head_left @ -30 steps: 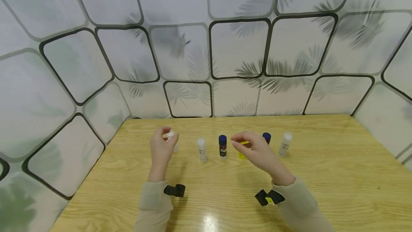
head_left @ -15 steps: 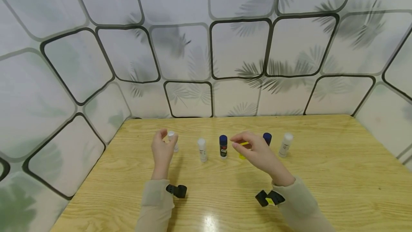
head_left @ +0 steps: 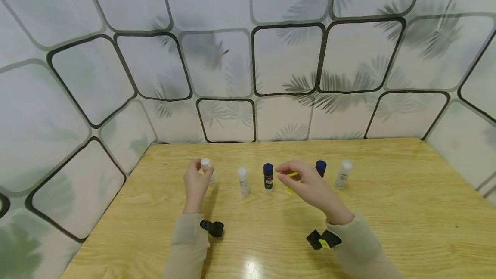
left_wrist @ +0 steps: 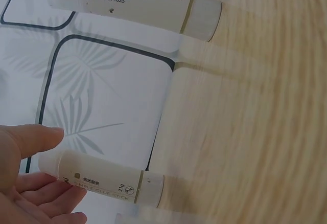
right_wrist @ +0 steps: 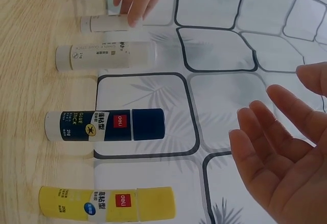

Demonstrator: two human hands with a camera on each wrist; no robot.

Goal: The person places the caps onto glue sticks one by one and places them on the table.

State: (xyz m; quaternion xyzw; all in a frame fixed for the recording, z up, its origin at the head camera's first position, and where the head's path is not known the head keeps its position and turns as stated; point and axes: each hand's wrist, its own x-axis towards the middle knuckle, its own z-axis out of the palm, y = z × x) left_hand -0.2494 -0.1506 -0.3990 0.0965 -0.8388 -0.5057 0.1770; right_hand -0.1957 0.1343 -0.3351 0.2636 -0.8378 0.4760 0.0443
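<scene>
My left hand (head_left: 196, 186) is at the cap of the leftmost white glue stick (head_left: 206, 165), which stands upright on the table. In the left wrist view the thumb (left_wrist: 43, 137) lies apart on one side of that cap, with the fingers (left_wrist: 53, 196) close on the other. My right hand (head_left: 311, 186) hovers with loosely bent, parted fingers over a yellow glue stick (right_wrist: 107, 203), largely hidden behind it in the head view. Nothing is in its grasp. Between the hands stand a second white glue stick (head_left: 243, 181) and a dark blue one (head_left: 268, 177).
Right of my right hand, another blue-capped stick (head_left: 320, 167) is partly hidden, and a further white glue stick (head_left: 343, 175) stands beside it. The wooden table (head_left: 407, 210) meets a patterned wall covering (head_left: 286, 59) at its back edge.
My left hand has shifted slightly right and lower, bringing its fingers closer around the leftmost white glue stick's cap. My right hand has barely moved.
</scene>
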